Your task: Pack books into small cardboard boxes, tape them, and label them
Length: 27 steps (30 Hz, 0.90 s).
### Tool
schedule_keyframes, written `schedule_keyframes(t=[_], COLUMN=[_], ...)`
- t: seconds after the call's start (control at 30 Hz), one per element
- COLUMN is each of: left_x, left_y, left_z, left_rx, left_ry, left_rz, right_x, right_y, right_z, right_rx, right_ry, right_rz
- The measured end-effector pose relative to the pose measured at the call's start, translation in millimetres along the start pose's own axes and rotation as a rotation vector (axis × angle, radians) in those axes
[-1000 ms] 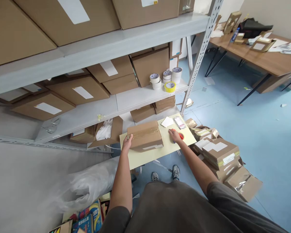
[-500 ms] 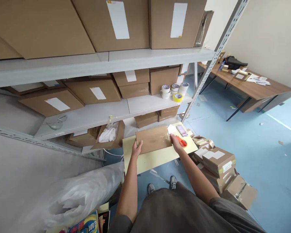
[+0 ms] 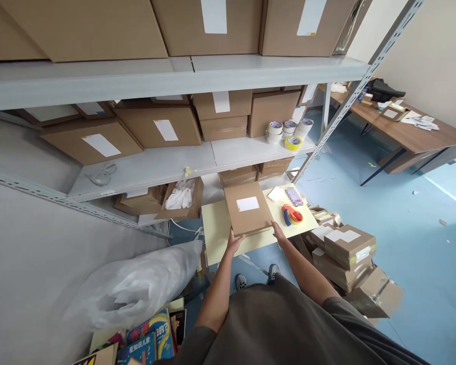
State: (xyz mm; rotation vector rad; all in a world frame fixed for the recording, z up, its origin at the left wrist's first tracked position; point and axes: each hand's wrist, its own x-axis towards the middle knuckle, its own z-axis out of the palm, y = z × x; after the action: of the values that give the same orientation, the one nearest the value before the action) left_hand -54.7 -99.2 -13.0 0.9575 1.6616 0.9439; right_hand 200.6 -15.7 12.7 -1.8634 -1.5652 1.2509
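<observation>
A brown cardboard box (image 3: 249,220) with a white label (image 3: 247,204) facing up is over the pale yellow tabletop (image 3: 215,241). My left hand (image 3: 235,242) grips its near left corner, thumb spread along the near edge. At the near right corner, my right hand (image 3: 278,231) holds the box's side, its fingers partly hidden. Whether the box rests on the tabletop or is slightly raised, I cannot tell. To the right of the box lies a red and blue tape dispenser (image 3: 292,215). Behind it are white paper (image 3: 276,193) and a blurred-out purple item (image 3: 294,196).
Grey shelving (image 3: 251,152) with cartons and tape rolls (image 3: 275,131) rises beyond the tabletop. Boxes are piled on the floor (image 3: 349,246) at right. A plastic-wrapped bundle (image 3: 148,284) and books (image 3: 144,339) are at lower left. A brown desk (image 3: 421,134) stands far right.
The box has been turned so its labelled face is now up, and my hands have shifted to its near corners. The view has swung a little left and down.
</observation>
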Motion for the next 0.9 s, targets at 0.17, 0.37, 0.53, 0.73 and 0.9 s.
schedule_keyframes(t=[0.17, 0.37, 0.53, 0.73, 0.9], left_x=[14.2, 55.9, 106.8, 177.6, 234.9], left_y=[15.0, 94.9, 171.2, 193.9, 174.8], left_z=[-15.9, -13.1, 38.5, 123.0, 193.8], left_rx=[0.09, 0.154, 0.089, 0.148, 0.382], left_ry=[0.072, 0.186, 0.088, -0.007, -0.095], left_rz=[-0.042, 0.223, 0.381, 0.357, 0.178], right_x=[13.4, 28.0, 53.7, 120.7, 195.7], right_y=[4.2, -42.1, -82.4, -74.3, -37.9], right_z=[-8.1, -40.6, -88.7, -139.6, -157.9], right_rx=[0.075, 0.075, -0.004, -0.174, -0.215], right_ry=[-0.03, 0.055, 0.095, 0.125, 0.003], right_rz=[0.129, -0.088, -0.256, -0.28, -0.223])
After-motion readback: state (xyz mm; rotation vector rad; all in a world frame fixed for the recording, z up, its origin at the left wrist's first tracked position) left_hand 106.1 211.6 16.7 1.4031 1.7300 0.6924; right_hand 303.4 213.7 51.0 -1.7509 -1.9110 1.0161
